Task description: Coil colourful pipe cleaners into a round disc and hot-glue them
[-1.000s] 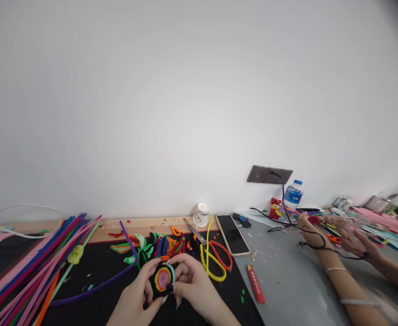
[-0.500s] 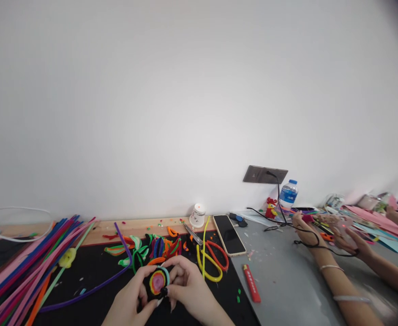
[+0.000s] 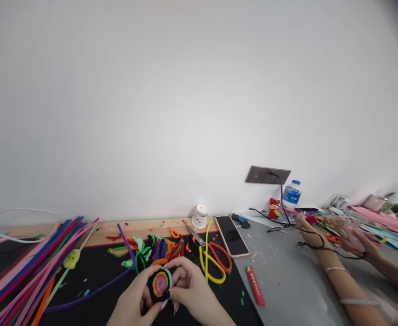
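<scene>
Between my two hands is a small round coil of pipe cleaner (image 3: 160, 284), pink at its centre with orange, yellow and black rings and a light blue strip at the edge. My left hand (image 3: 136, 296) grips its left side with thumb and fingers. On the other side, my right hand (image 3: 190, 287) pinches the lower right edge, where a black end shows. Just beyond my fingers lie bent pipe-cleaner pieces (image 3: 143, 253) in green, orange and other colours. A purple pipe cleaner (image 3: 100, 286) curves across the black mat (image 3: 80, 294).
Scissors (image 3: 215, 267) with yellow and red handles lie right of my hands, near a phone (image 3: 232, 236) and a paper cup (image 3: 199, 216). A red box (image 3: 255, 286) rests on the grey table. Long pipe cleaners (image 3: 42, 271) fill the left. Another person's arms (image 3: 335, 267) reach in at right.
The whole view has shifted slightly, so things appear a little further right. My hands keep hold of the coil, which looks turned very little, if at all.
</scene>
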`<act>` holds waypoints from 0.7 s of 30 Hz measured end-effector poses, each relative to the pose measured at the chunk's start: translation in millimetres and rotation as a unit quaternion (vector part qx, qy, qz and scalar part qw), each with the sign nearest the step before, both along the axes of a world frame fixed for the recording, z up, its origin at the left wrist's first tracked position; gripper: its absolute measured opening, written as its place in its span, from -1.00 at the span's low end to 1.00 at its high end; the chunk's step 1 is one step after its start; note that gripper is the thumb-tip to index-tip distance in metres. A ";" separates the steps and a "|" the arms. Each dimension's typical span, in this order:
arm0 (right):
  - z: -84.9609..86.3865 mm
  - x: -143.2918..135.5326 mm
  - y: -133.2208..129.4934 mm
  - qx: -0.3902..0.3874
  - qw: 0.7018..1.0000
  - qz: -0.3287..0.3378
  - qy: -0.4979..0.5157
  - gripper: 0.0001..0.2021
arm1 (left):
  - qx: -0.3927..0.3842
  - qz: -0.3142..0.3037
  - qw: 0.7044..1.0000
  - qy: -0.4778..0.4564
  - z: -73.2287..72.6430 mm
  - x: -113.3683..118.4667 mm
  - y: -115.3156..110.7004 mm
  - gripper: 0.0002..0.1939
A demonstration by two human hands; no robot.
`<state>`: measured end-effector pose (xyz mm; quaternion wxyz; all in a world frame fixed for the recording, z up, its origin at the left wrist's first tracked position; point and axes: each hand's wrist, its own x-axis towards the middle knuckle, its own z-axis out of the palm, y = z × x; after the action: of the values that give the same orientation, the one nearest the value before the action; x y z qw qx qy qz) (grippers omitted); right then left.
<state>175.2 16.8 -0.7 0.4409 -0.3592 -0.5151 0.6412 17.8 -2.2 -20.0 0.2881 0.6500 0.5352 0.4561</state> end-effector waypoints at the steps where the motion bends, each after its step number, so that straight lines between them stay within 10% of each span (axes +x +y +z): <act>1: -0.5 -0.1 0.0 -0.001 1.000 0.002 0.000 -0.53 | 0.003 0.002 1.000 0.004 -0.4 -0.1 0.2 -0.53; 21: -6.9 -1.4 1.9 0.009 1.000 -0.006 -0.007 -0.53 | 0.006 0.003 1.000 0.020 -4.5 -1.2 2.4 -0.58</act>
<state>173.8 18.8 -7.7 0.4447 -0.3626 -0.5217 0.6314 16.6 0.2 -24.5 0.2722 0.6591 0.5404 0.4466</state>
